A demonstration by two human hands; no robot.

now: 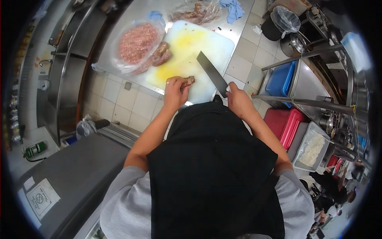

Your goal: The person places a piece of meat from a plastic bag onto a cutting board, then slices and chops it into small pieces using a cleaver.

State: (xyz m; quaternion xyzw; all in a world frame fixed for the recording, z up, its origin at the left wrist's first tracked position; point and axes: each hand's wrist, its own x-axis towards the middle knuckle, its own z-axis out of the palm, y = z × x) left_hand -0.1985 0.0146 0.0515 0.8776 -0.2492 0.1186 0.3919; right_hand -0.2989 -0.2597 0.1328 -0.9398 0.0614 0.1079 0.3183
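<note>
My left hand [175,93] is closed on a small brown piece of meat [188,81] at the near part of the white cutting board [221,44], which has yellow stains. In my right hand [238,97] is a wide-bladed cleaver [212,73], its blade pointing up and left over the board's right side. Left of the board lies a clear plastic bag of ground meat [138,43]. A larger brown chunk of meat [161,54] rests between that bag and the board's left edge.
Behind the board are another plastic bag with meat [195,12] and a blue cloth [233,10]. To the right stand a metal rack, a blue bin [281,78], a red bin [283,126] and a tub with white contents [312,149]. A grey counter [85,171] is at lower left.
</note>
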